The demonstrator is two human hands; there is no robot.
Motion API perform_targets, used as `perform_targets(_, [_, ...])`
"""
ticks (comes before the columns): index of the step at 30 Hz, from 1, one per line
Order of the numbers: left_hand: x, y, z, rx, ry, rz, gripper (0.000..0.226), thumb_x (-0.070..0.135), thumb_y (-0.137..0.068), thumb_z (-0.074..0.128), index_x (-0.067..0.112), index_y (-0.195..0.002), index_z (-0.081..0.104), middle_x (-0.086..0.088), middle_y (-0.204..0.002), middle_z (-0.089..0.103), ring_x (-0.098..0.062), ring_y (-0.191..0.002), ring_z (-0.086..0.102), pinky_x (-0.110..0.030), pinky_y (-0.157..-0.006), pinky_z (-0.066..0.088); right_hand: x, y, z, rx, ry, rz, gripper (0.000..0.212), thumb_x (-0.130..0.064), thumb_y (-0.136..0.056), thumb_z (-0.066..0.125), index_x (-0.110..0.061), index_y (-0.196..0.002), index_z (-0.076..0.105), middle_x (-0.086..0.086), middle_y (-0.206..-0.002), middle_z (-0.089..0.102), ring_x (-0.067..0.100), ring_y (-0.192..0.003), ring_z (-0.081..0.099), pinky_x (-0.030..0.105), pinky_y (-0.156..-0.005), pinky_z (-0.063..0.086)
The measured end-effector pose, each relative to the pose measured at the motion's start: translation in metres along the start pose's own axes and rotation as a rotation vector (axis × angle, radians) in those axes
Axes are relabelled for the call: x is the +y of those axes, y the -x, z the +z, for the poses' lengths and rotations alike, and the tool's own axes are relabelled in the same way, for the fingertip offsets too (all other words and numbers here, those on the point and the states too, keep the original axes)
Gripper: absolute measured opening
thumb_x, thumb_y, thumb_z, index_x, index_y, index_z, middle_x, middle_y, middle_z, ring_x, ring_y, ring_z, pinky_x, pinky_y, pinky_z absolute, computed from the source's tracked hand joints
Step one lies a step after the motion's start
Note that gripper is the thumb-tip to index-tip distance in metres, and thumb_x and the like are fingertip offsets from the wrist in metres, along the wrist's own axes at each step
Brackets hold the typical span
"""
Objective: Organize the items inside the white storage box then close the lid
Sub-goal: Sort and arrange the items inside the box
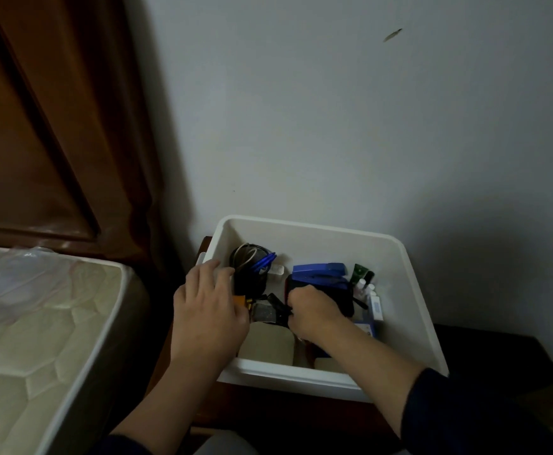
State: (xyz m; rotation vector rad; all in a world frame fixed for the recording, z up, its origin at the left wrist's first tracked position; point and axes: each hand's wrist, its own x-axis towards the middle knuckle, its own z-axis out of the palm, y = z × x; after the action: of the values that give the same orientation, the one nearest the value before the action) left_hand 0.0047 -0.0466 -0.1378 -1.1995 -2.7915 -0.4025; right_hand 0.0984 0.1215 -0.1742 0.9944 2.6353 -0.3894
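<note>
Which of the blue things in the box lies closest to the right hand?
The blue stapler, lying just beyond the right hand at the box's middle. The blue pens stand farther left in the black holder, beside the left hand.

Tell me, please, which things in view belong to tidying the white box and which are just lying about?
Job: white storage box; inside it, blue stapler, blue pens, black cup, small bottles; left hand and right hand reaching in.

Lying about: mattress, wooden headboard, wall.
</note>
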Motion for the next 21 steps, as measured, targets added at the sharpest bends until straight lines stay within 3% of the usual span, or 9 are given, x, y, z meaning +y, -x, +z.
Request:
perform_targets(4, [0.001,-0.003,0.003,0.02,0.036,-0.046,0.073,0.035,-0.089,0.066,0.017,-0.154,0.036,-0.009,-0.16,0.035,-0.03,-0.148,0.037,-0.049,-0.108,0.051,-0.003,-0.024,0.015,-0.02,0.027,0.07,0.031,-0.007,-0.096,0.068,-0.009,-0.127,0.064,0.015,-0.128,0.066,0.034,-0.118,0.066,0.044,-0.095,0.057])
perform_targets(7, [0.0,-0.002,0.004,0.006,0.063,-0.102,0.079,0.031,-0.089,0.067,0.016,-0.156,0.029,-0.014,-0.16,0.034,-0.035,-0.14,0.048,-0.047,-0.098,0.058,-0.002,-0.034,0.021,-0.009,-0.013,0.106,0.039,-0.007,-0.093,0.071,-0.008,-0.13,0.061,0.015,-0.13,0.064,0.033,-0.12,0.064,0.043,-0.097,0.057])
perform_targets(10, [-0.001,-0.002,0.005,-0.007,0.076,-0.116,0.076,0.029,-0.092,0.063,0.014,-0.157,0.026,-0.016,-0.159,0.034,-0.034,-0.132,0.058,-0.042,-0.091,0.062,0.004,-0.038,0.024,-0.02,-0.061,0.105,0.03,-0.009,-0.09,0.074,-0.007,-0.12,0.068,0.015,-0.122,0.068,0.031,-0.111,0.068,0.04,-0.094,0.059])
perform_targets(13, [-0.001,-0.002,0.005,-0.011,0.057,-0.116,0.073,0.031,-0.096,0.059,0.014,-0.157,0.025,-0.014,-0.159,0.036,-0.029,-0.133,0.057,-0.037,-0.094,0.061,0.015,-0.039,0.023,-0.075,-0.154,0.066,0.023,-0.015,-0.089,0.078,-0.007,-0.11,0.074,0.015,-0.109,0.075,0.03,-0.099,0.074,0.039,-0.089,0.062])
perform_targets(18, [-0.001,-0.002,0.003,-0.028,0.028,-0.118,0.069,0.034,-0.097,0.056,0.015,-0.155,0.026,-0.012,-0.16,0.033,-0.026,-0.137,0.053,-0.033,-0.098,0.058,0.035,-0.039,0.018,-0.17,-0.507,0.056,0.011,-0.015,-0.094,0.08,-0.019,-0.092,0.07,0.009,-0.094,0.076,0.023,-0.077,0.079,0.041,-0.077,0.067])
perform_targets(21, [-0.001,-0.002,0.003,-0.036,0.009,-0.115,0.065,0.034,-0.097,0.056,0.014,-0.153,0.029,-0.011,-0.16,0.032,-0.026,-0.136,0.053,-0.031,-0.097,0.057,0.043,-0.039,0.011,-0.257,-0.59,-0.022,0.012,-0.019,-0.095,0.079,-0.019,-0.098,0.067,0.008,-0.095,0.073,0.016,-0.073,0.077,0.032,-0.071,0.067])
